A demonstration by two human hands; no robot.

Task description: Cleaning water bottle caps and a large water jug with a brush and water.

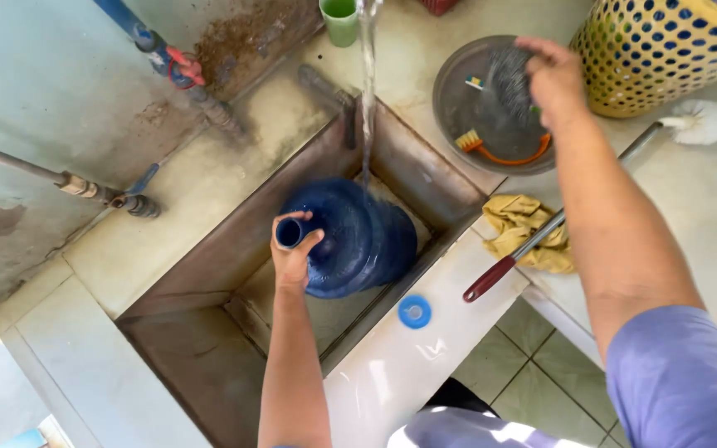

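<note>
The water jug (pixel 350 236), big, blue and see-through plastic, lies tilted in the deep sink (pixel 209 257) under the running stream of water (pixel 367 91). The left hand (pixel 294 253) is wrapped around its neck; wet and heavy, it could slip loose or roll. The right hand (pixel 551 76) grips a wiry steel scourer (pixel 509 79) over a round grey tray (pixel 479 116), close to the toothbrush (pixel 475 82) there.

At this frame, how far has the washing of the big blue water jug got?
Done: blue cap is off, lying on the ledge; tap water runs onto the large blue plastic jug. In hand: left hand grips its neck; right hand takes a steel scourer from the round metal tray. Left: scrubbing apparently not begun.
</note>
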